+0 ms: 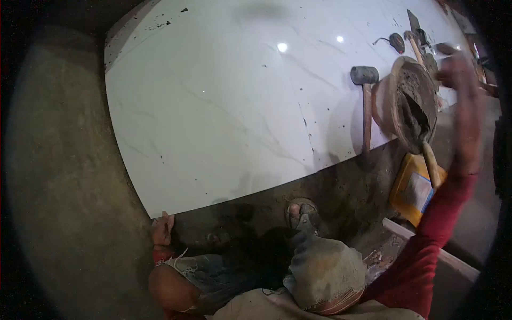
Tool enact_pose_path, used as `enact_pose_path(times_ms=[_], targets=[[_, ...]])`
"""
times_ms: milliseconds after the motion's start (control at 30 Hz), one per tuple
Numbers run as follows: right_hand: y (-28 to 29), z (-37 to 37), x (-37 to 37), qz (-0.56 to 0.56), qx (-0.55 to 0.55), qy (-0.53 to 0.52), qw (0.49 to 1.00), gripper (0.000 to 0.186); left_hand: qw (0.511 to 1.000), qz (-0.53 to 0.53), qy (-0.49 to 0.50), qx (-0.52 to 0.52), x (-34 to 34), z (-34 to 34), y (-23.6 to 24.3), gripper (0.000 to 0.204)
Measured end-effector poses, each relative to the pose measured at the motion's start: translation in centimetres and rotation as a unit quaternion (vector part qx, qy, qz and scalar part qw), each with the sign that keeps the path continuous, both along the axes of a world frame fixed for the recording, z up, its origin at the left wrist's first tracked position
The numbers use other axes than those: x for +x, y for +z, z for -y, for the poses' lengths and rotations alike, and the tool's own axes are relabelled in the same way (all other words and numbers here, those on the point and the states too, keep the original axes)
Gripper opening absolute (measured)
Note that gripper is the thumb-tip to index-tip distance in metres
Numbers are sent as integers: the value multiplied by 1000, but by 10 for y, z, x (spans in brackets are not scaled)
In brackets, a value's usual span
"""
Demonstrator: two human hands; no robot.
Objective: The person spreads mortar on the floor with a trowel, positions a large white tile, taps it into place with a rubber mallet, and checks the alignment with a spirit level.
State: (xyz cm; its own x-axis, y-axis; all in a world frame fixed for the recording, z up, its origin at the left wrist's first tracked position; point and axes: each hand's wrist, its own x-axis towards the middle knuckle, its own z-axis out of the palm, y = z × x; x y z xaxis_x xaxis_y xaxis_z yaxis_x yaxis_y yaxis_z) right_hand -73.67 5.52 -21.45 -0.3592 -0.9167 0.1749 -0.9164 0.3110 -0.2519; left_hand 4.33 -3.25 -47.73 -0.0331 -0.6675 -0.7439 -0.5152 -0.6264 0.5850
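Note:
At the near left corner of a large white marbled tile surface point(213, 122), my left hand point(161, 230) rests its fingertips against the edge, fingers stretched and slightly apart. My right hand point(458, 77) is raised at the far right, beyond a mortar bucket point(397, 101), and smeared by motion; whether it holds anything cannot be made out. Grey mortar coats the inside of the tilted bucket, and a trowel point(430, 160) stands in it with its wooden handle over the near rim. A rubber mallet point(366, 104) with a black head lies left of the bucket.
Beyond the bucket lie a tape measure point(396, 42), a hammer point(415, 47) and a flat metal blade point(413, 21). A yellow container point(409, 184) sits below the bucket. A wooden strip point(432, 249) lies beside my right arm. Bare concrete floor point(58, 160) borders the tiles.

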Motion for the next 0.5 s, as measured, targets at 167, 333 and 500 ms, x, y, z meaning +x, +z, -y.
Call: enact_pose_path(times_ms=[167,333,500], targets=[[-170,50,196,144,-110,77,981,59,975,34,-134,-173,58,7,-13,51],[-278,40,236,70,33,49,996,79,984,151,-82,42,-45,31,19,57],[-285,46,249,34,27,43,998,82,995,85,46,-26,-47,21,27,44]])
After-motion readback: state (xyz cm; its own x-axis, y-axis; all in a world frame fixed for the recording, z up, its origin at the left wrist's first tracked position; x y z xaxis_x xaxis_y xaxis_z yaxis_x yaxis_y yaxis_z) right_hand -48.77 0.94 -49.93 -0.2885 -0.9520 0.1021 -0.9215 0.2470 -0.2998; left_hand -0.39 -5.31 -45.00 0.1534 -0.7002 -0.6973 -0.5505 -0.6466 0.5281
